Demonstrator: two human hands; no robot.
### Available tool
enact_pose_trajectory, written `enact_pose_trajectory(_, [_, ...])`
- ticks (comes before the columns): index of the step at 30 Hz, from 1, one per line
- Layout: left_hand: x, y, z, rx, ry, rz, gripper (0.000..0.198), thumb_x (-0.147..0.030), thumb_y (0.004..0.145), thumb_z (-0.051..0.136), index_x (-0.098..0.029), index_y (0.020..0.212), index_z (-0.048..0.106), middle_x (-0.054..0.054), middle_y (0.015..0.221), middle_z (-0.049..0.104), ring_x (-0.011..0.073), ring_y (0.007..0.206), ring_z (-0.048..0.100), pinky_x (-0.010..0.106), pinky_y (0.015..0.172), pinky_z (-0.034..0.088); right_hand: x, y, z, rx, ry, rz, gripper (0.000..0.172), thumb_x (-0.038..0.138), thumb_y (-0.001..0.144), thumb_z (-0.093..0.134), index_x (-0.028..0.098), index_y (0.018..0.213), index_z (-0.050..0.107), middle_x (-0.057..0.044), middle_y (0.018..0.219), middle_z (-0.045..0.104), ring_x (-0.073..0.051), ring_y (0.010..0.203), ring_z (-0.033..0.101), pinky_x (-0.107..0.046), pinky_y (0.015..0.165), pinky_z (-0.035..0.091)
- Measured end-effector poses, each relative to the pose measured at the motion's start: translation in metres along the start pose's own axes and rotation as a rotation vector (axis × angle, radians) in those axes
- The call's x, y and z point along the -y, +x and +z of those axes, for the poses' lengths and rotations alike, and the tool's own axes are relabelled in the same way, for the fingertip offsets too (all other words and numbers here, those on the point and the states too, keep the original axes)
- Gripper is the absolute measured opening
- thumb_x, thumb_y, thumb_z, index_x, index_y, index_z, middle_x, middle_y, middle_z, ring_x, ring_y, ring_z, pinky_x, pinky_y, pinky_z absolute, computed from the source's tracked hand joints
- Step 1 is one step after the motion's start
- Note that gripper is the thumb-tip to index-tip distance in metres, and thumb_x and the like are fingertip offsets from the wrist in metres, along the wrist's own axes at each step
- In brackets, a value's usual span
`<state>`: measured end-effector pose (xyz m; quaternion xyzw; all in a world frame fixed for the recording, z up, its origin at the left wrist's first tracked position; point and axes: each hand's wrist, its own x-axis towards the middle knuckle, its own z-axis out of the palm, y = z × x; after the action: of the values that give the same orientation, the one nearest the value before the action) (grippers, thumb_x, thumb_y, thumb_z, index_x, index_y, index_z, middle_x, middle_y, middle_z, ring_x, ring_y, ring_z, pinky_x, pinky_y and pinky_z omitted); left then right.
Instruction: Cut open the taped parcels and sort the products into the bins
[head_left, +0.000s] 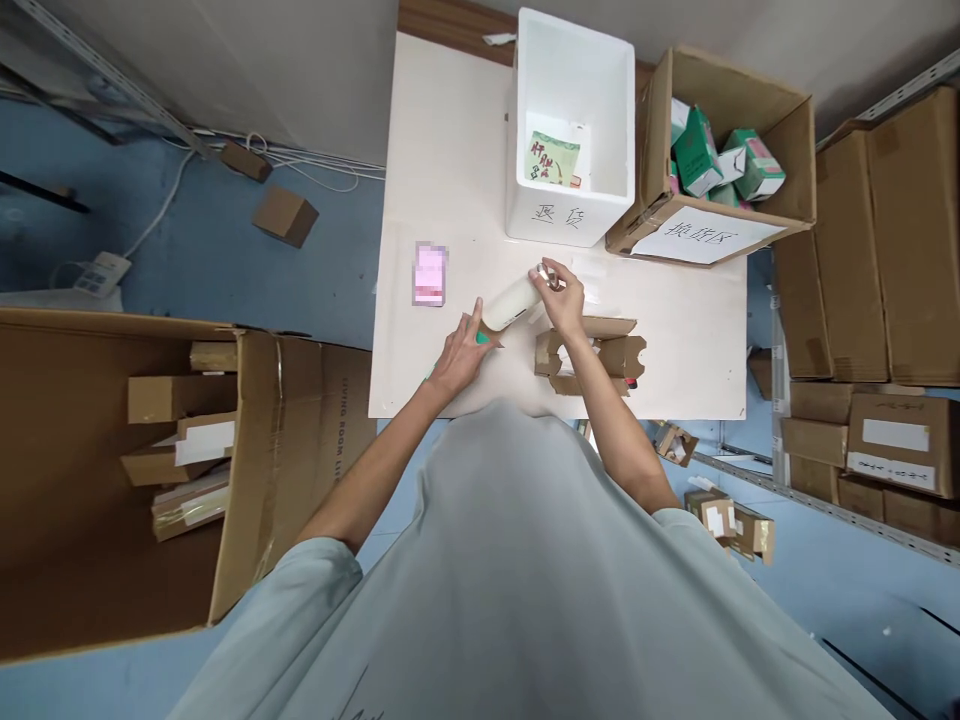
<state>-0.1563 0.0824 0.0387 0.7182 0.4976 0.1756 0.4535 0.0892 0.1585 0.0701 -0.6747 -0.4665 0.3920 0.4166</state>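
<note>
A cream-white bottle (511,304) lies slanted over the white table, its silvery cap end up to the right. My right hand (564,298) grips that cap end, thumb and fingers closed about it. At the lower left end, my left hand (459,356) has its fingers against the bottle's base. By the left fingertips shows a small green piece (482,338) with a brown edge; its kind is not clear. Below my right wrist stands an opened cardboard box (619,356) with raised flaps. A blurred pink item (430,274) lies left of my hands.
At the table's back stand a white foam box (570,218) with a green packet (553,158) inside and a labelled carton (705,236) holding green boxes. A large open carton (300,450) is at left. Shelves with cartons (892,440) line the right.
</note>
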Motion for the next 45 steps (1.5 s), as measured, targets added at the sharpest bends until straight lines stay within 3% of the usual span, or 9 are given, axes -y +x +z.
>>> enact_pose_trajectory(7, [-0.018, -0.007, -0.009, 0.003, -0.021, 0.163, 0.049, -0.014, 0.100, 0.052, -0.025, 0.139, 0.079, 0.011, 0.195, 0.027, 0.0468, 0.183, 0.007, 0.077, 0.138, 0.015, 0.006, 0.000, 0.007, 0.099, -0.041, 0.133, 0.067, 0.073, 0.090, 0.085, 0.025, 0.137, 0.084, -0.011, 0.143, 0.082, -0.034, 0.143, 0.070, -0.050, 0.115, 0.066])
enact_pose_trajectory(12, [-0.021, -0.016, -0.009, 0.004, -0.071, 0.206, 0.047, -0.018, 0.107, 0.046, -0.027, 0.140, 0.078, 0.012, 0.192, 0.035, 0.0414, 0.184, 0.005, 0.073, 0.139, 0.014, 0.012, 0.001, 0.015, 0.194, -0.020, 0.262, 0.067, 0.071, 0.089, 0.089, 0.017, 0.127, 0.086, -0.011, 0.112, 0.085, -0.028, 0.106, 0.081, -0.048, 0.094, 0.073])
enact_pose_trajectory(19, [-0.024, -0.010, -0.014, -0.009, -0.150, 0.225, 0.046, -0.023, 0.106, 0.055, -0.029, 0.147, 0.076, 0.012, 0.191, 0.036, 0.0429, 0.183, 0.011, 0.071, 0.141, 0.010, 0.012, -0.029, 0.055, 0.280, -0.048, 0.388, 0.043, 0.056, 0.094, 0.091, 0.015, 0.107, 0.085, -0.002, 0.084, 0.077, -0.018, 0.078, 0.073, -0.035, 0.078, 0.071])
enact_pose_trajectory(24, [0.004, -0.018, -0.008, -0.078, -0.165, 0.169, 0.059, -0.029, 0.104, 0.064, -0.021, 0.162, 0.062, 0.018, 0.194, 0.023, 0.0433, 0.180, 0.024, 0.063, 0.142, 0.024, 0.007, -0.050, 0.068, 0.219, -0.075, 0.430, 0.042, 0.056, 0.091, 0.092, 0.017, 0.103, 0.083, -0.003, 0.091, 0.080, -0.018, 0.081, 0.073, -0.034, 0.079, 0.070])
enact_pose_trajectory(28, [0.033, -0.019, -0.004, -0.136, -0.108, -0.080, 0.094, -0.034, 0.091, 0.087, -0.011, 0.172, 0.045, 0.032, 0.175, 0.051, 0.0495, 0.166, 0.047, 0.063, 0.140, 0.031, 0.002, -0.061, 0.075, 0.183, -0.066, 0.441, 0.049, 0.062, 0.087, 0.093, 0.020, 0.108, 0.082, -0.002, 0.096, 0.081, -0.020, 0.092, 0.075, -0.034, 0.084, 0.070])
enact_pose_trajectory(31, [0.050, -0.019, -0.007, -0.066, -0.048, -0.095, 0.092, -0.037, 0.088, 0.091, -0.011, 0.168, 0.052, 0.031, 0.163, 0.062, 0.0515, 0.155, 0.057, 0.063, 0.136, 0.037, -0.002, -0.064, 0.081, 0.169, -0.058, 0.455, 0.048, 0.061, 0.088, 0.092, 0.020, 0.111, 0.081, -0.001, 0.095, 0.080, -0.019, 0.092, 0.074, -0.033, 0.084, 0.069])
enact_pose_trajectory(35, [0.071, -0.023, -0.017, 0.035, 0.005, 0.071, 0.094, -0.038, 0.085, 0.094, -0.018, 0.169, 0.057, 0.022, 0.168, 0.058, 0.0467, 0.157, 0.055, 0.056, 0.136, 0.040, -0.009, -0.066, 0.083, 0.154, -0.042, 0.454, 0.045, 0.058, 0.089, 0.092, 0.019, 0.110, 0.081, -0.001, 0.092, 0.079, -0.020, 0.092, 0.074, -0.032, 0.084, 0.069])
enact_pose_trajectory(40, [0.095, -0.028, -0.021, 0.237, 0.071, -0.014, 0.116, -0.045, 0.087, 0.091, -0.034, 0.186, 0.032, 0.014, 0.181, 0.046, 0.0436, 0.157, 0.058, 0.050, 0.126, 0.051, -0.022, -0.070, 0.078, 0.143, 0.002, 0.462, 0.044, 0.055, 0.092, 0.089, 0.017, 0.112, 0.080, -0.005, 0.100, 0.080, -0.020, 0.089, 0.074, -0.033, 0.076, 0.070])
enact_pose_trajectory(45, [0.108, -0.026, -0.013, 0.317, 0.120, -0.140, 0.131, -0.054, 0.082, 0.096, -0.024, 0.187, 0.023, 0.021, 0.174, 0.057, 0.0469, 0.159, 0.057, 0.051, 0.126, 0.049, -0.040, -0.076, 0.083, 0.134, -0.013, 0.469, 0.046, 0.057, 0.092, 0.089, 0.017, 0.112, 0.084, -0.006, 0.099, 0.079, -0.021, 0.086, 0.074, -0.038, 0.077, 0.071])
